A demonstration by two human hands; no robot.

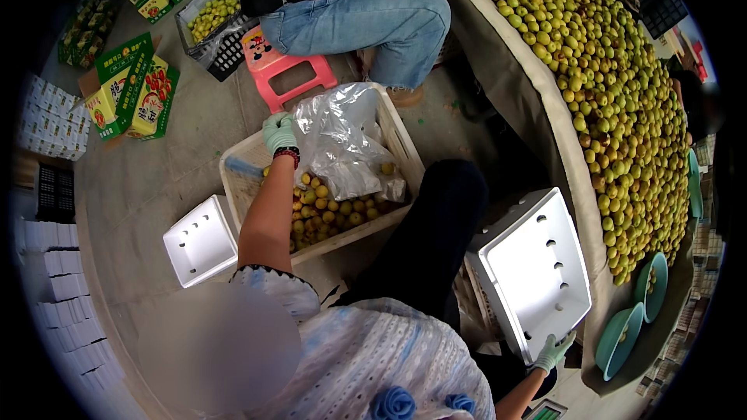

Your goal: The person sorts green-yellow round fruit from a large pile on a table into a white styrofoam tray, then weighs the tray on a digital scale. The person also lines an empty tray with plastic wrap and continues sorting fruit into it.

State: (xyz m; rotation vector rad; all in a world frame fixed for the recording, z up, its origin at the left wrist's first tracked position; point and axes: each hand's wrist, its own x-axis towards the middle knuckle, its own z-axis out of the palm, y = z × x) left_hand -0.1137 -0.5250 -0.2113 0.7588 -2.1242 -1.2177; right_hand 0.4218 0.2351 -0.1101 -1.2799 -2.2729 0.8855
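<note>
My left hand (280, 133), in a pale green glove, is closed at the left edge of a clear plastic bag (341, 134). The bag lies crumpled inside a cream plastic crate (402, 128), partly over yellow-brown jujube-like fruit (327, 216). At lower right, my gloved right hand (551, 353) grips the lower rim of a white foam box (534, 274). This box is tilted, with its bare inside and a row of dark holes showing. Another white foam box (201, 242) sits left of the crate, partly hidden behind my left forearm.
A person in jeans (356, 20) sits beyond the crate, near a pink stool (292, 73). Fabric-edged bedding (560, 128) bounds a large fruit heap (618, 122) at right, with teal basins (618, 341) below. Printed cartons (131, 90) and stacked white boxes (70, 291) stand left.
</note>
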